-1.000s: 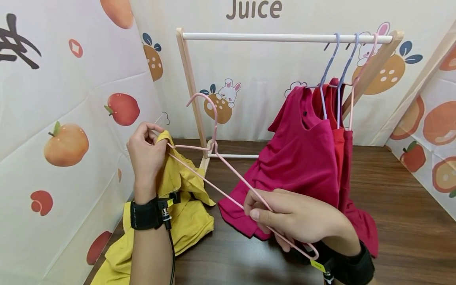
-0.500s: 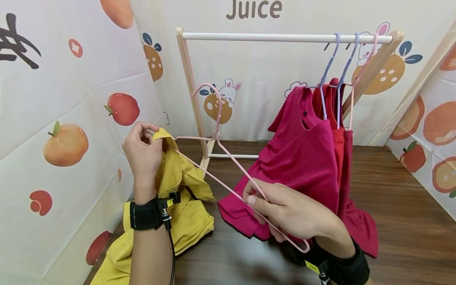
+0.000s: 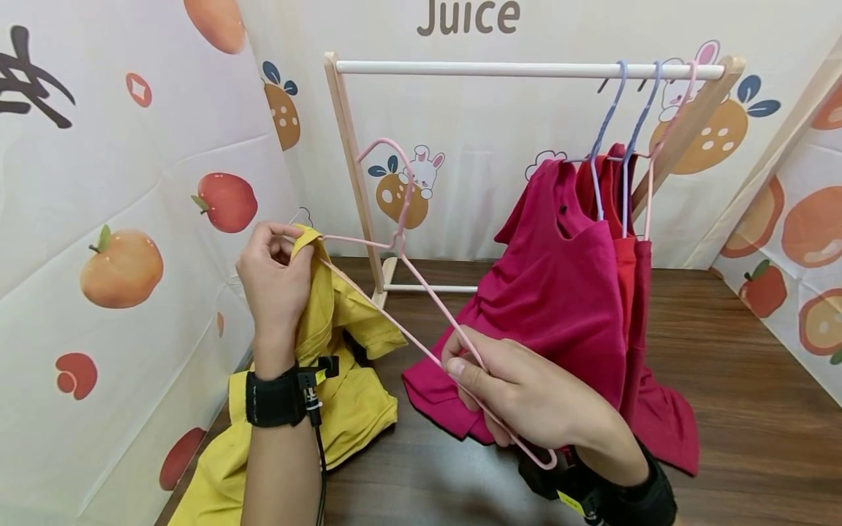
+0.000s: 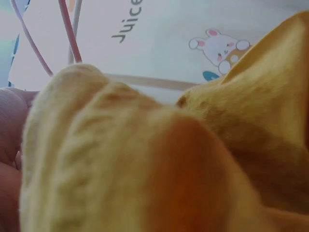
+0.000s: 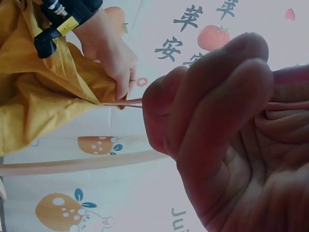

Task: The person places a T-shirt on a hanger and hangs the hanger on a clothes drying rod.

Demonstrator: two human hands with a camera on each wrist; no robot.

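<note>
In the head view my left hand point(image 3: 275, 281) pinches the top edge of a yellow shirt point(image 3: 358, 409), which hangs down onto the table in loose folds. My right hand point(image 3: 520, 383) grips a pink hanger point(image 3: 437, 299) by its right arm, with fingers curled round the wire. The hanger's left end runs into the yellow cloth beside my left fingers, and its tip is hidden there. Its hook points up and to the left. Yellow fabric point(image 4: 120, 159) fills most of the left wrist view. Curled right fingers point(image 5: 212, 111) appear close up in the right wrist view.
A wooden rack point(image 3: 351, 153) with a white rail point(image 3: 473, 69) stands behind. At its right end, magenta and red garments point(image 3: 552, 285) hang on blue and pink hangers, the magenta hem reaching the brown table point(image 3: 408, 475). A printed cloth wall point(image 3: 151, 351) borders the left side.
My right hand has moved left and slightly up, pushing the pink hanger's left end further into the yellow shirt. The hanger's hook has risen. My left hand keeps its pinch near the same spot.
</note>
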